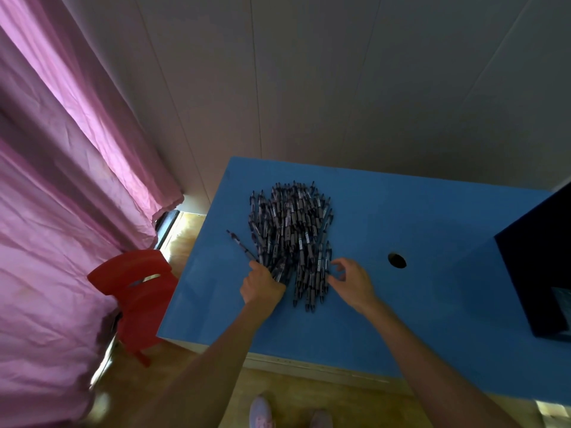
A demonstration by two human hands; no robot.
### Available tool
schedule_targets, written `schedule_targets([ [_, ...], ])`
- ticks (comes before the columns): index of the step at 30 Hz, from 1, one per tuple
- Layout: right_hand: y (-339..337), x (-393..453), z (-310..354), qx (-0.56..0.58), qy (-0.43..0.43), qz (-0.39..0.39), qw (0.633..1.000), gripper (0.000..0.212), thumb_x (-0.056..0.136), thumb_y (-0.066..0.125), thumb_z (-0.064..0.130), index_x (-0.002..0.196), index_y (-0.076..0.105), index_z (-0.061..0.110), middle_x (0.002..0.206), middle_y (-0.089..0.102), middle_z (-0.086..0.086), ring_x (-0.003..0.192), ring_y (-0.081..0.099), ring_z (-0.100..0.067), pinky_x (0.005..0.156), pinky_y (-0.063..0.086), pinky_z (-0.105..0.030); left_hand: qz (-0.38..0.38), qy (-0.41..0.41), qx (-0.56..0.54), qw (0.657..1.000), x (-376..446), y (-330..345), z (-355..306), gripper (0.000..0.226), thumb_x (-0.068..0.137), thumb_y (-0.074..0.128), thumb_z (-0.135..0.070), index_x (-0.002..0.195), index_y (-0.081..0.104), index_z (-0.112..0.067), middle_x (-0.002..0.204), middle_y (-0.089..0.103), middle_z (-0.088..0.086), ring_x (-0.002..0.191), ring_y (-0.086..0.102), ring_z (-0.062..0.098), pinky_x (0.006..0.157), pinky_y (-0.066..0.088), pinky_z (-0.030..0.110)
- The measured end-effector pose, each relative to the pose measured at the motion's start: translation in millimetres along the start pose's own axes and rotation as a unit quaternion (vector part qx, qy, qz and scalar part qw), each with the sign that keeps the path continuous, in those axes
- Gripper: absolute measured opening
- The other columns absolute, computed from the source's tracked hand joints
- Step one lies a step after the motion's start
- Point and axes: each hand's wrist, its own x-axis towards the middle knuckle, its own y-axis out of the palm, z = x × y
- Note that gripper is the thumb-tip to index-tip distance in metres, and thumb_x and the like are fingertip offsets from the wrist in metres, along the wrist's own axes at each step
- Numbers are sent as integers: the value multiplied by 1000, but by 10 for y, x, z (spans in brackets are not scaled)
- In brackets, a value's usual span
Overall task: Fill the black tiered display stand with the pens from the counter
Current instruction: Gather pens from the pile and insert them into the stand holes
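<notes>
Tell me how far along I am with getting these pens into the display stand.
Barely started, by the look of it. Nearly all the pens lie heaped on the blue counter. Your left hand grips a small bunch at the heap's near edge, while your right hand reaches for more with curled fingers. The black stand sits at the right, cut off by the frame, so its tiers can't be seen.

You get a dim, bluish view from the head camera. Daylight glows through the pink curtain [61, 186] at left; wide-angle bending curves the edges, and the pens [290, 230] look soft.
</notes>
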Motion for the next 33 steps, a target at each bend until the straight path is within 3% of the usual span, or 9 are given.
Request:
schedule_targets([
  [5, -8, 17, 24, -3, 2, -2, 1000, 40, 91, 66, 29, 129, 57, 22, 118, 57, 3, 102, 59, -13, 88, 53, -33, -14, 12, -21, 1000, -15, 35, 40, 46, 83, 68, -26, 104, 30, -13, 80, 49, 0, 76, 54, 26, 63, 42, 34],
  [9, -13, 25, 38, -4, 0, -5, 1000, 39, 92, 66, 26, 129, 58, 20, 117, 57, 2, 102, 59, -14, 88, 52, -32, 6, 20, -23, 1000, 25, 36, 80, 35, 86, 63, -28, 106, 40, -10, 89, 51, 5, 80, 51, 26, 65, 42, 34],
  [12, -10, 29, 44, -3, 0, -4, 1000, 38, 92, 66, 25, 128, 58, 19, 116, 57, 2, 101, 58, -14, 87, 52, -31, 38, 17, -42, 998, 69, 37, 132, 21, 87, 60, -26, 88, 44, -13, 84, 52, 3, 74, 52, 21, 58, 38, 30],
  [15, 1, 35, 28, -3, 1, -3, 1000, 38, 92, 65, 25, 129, 58, 18, 116, 57, 2, 101, 59, -14, 87, 52, -33, 73, 17, -84, 994, 75, 74, 187, 27, 88, 57, -21, 70, 39, -15, 69, 48, 1, 61, 47, 16, 51, 33, 26],
  [24, 9, 40, 47, 3, 1, -12, 1000, 35, 93, 65, 22, 127, 60, 17, 115, 58, 1, 102, 59, -14, 89, 51, -32, 79, 18, -217, 973, -130, 97, 377, 36, 75, 64, -29, 61, 33, -21, 55, 36, -3, 55, 36, 18, 58, 28, 31],
  [27, 11, 32, 91, 6, -3, -15, 1000, 35, 93, 65, 22, 127, 60, 17, 117, 59, 0, 102, 59, -14, 89, 51, -31, 77, 55, -255, 962, -120, 89, 415, 27, 86, 68, -24, 68, 48, -21, 63, 46, 6, 62, 42, 19, 61, 35, 33],
  [29, 7, 24, 128, 4, -7, -18, 1000, 35, 93, 64, 22, 127, 60, 17, 118, 59, 0, 101, 59, -13, 88, 51, -30, 75, 85, -297, 948, -130, 52, 364, 8, 94, 67, -26, 89, 62, -23, 81, 60, 16, 73, 52, 20, 68, 44, 34],
  [31, 7, 23, 167, 2, -16, -23, 1000, 34, 94, 64, 21, 127, 60, 17, 118, 58, 0, 100, 59, -13, 87, 50, -28, 57, 104, -331, 936, -124, 18, 286, 7, 97, 66, -30, 103, 64, -27, 97, 67, 16, 81, 57, 21, 77, 53, 38],
  [33, 8, 23, 224, -11, -28, -31, 999, 33, 94, 63, 21, 127, 60, 16, 117, 58, 1, 98, 59, -13, 86, 50, -29, 31, 114, -346, 931, -105, -13, 219, 9, 96, 67, -33, 102, 63, -28, 100, 67, 19, 81, 58, 22, 82, 55, 44],
])
